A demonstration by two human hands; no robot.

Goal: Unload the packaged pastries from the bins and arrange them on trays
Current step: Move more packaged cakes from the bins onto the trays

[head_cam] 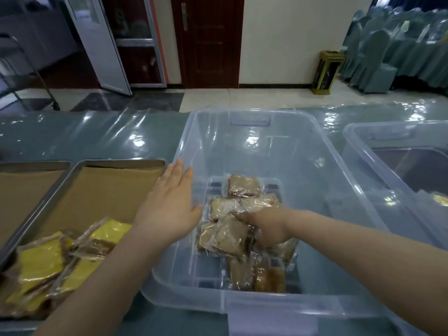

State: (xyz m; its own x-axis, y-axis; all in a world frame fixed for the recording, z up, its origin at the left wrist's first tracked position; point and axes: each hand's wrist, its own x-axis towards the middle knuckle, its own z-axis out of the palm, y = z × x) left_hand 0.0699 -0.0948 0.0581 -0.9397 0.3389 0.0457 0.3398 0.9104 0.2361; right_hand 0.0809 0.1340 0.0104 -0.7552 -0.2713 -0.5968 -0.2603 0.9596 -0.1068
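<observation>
Packaged pastries [230, 209] lie in a loose heap on the floor of the clear bin [339, 166]. The right hand [269, 226] is down among them, its fingers curled over one packet in the middle of the heap and gripping it. The left hand [169, 204] is flat, fingers straight and close together, palm down over the bin's left rim, holding nothing.

Any print on the wrappers is too blurred to read. The pastries in the bin are brown, squarish slabs, each sealed in clear, crinkled film that catches the light.

Just left of the bin stands a metal tray [121, 163] lined with brown paper, with a pile of overlapping yellow-faced packets [38, 260] at its near end. A second tray [36, 164] sits farther left of the bin, just beside the first. Right of the bin stands a second clear bin [358, 141]. All rest on a shiny grey-green table cover [97, 134].
</observation>
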